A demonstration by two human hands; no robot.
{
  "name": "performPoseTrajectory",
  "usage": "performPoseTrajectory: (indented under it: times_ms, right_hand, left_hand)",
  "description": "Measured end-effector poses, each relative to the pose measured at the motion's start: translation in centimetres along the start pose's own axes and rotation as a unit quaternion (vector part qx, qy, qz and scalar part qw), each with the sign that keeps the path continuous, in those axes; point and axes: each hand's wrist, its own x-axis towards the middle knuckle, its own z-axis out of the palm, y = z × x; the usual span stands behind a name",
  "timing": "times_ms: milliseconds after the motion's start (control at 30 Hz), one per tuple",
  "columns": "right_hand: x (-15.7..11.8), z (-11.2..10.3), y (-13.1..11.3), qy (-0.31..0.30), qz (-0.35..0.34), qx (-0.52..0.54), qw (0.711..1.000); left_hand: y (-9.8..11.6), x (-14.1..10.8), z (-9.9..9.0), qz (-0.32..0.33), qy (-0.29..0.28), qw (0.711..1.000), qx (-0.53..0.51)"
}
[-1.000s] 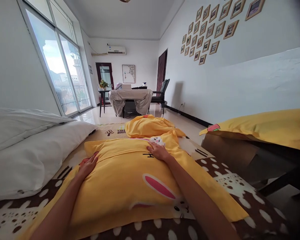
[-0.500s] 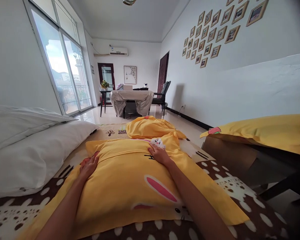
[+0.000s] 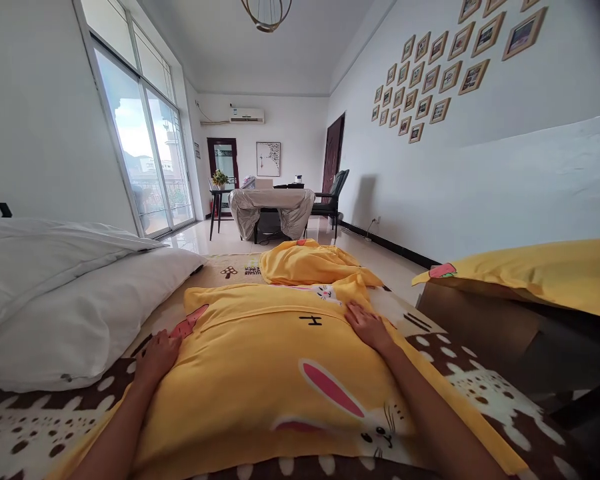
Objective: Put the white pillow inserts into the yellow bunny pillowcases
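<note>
A plump pillow in a yellow pillowcase [image 3: 250, 360], printed with rabbits and a carrot, lies flat in front of me. At its left edge, just below the carrot print, my left hand [image 3: 157, 358] has its fingers bent in against the yellow cloth. My right hand [image 3: 369, 325] rests on the upper right side of the pillow, right of the black letter H, with fingers stretched out over the fabric. The palms' undersides are hidden. Beyond the pillow's far edge lies a crumpled yellow cloth [image 3: 313, 262].
White pillows [image 3: 125, 313] are stacked on the left. A brown and cream patterned blanket [image 3: 485, 387] lies underneath. To the right, another yellow pillow [image 3: 545, 270] rests on a brown box-like surface [image 3: 475, 320]. A covered table [image 3: 273, 200] and a black chair [image 3: 336, 193] stand farther back.
Both hands have moved apart: the left outward to the pillow's left edge with fingers now bent, the right outward from the small rabbit print. The camera view has tilted up slightly.
</note>
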Motion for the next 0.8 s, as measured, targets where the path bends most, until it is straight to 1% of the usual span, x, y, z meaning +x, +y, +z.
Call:
performPoseTrajectory:
  times_ms: [133, 267, 367, 467, 567, 667, 800]
  right_hand:
    - [-0.5, 0.2, 2.3, 0.018, 0.088, -0.028, 0.996]
    - [-0.7, 0.4, 3.1, 0.019, 0.139, -0.032, 0.99]
    - [-0.6, 0.7, 3.0, 0.02, 0.146, -0.029, 0.989]
    - [-0.6, 0.7, 3.0, 0.017, 0.147, -0.019, 0.989]
    - [-0.6, 0.5, 3.1, 0.011, 0.151, -0.003, 0.988]
    - [-0.6, 0.2, 3.5, 0.01, 0.158, 0.011, 0.987]
    - [-1.0, -0.1, 4.5, 0.018, 0.169, 0.02, 0.985]
  left_hand:
    - [0.7, -0.5, -0.3, -0.06, 0.006, 0.998, -0.008]
    - [1.0, -0.4, -0.6, -0.085, -0.006, 0.996, -0.016]
    - [1.0, -0.2, -0.7, -0.092, -0.021, 0.995, -0.014]
    - [0.9, 0.0, -0.7, -0.083, -0.037, 0.996, -0.009]
    - [1.0, 0.1, -0.8, -0.075, -0.035, 0.997, -0.002]
    - [0.9, 0.3, -1.1, -0.071, -0.028, 0.997, 0.001]
    - [0.5, 1.1, -1.3, -0.057, -0.045, 0.997, -0.004]
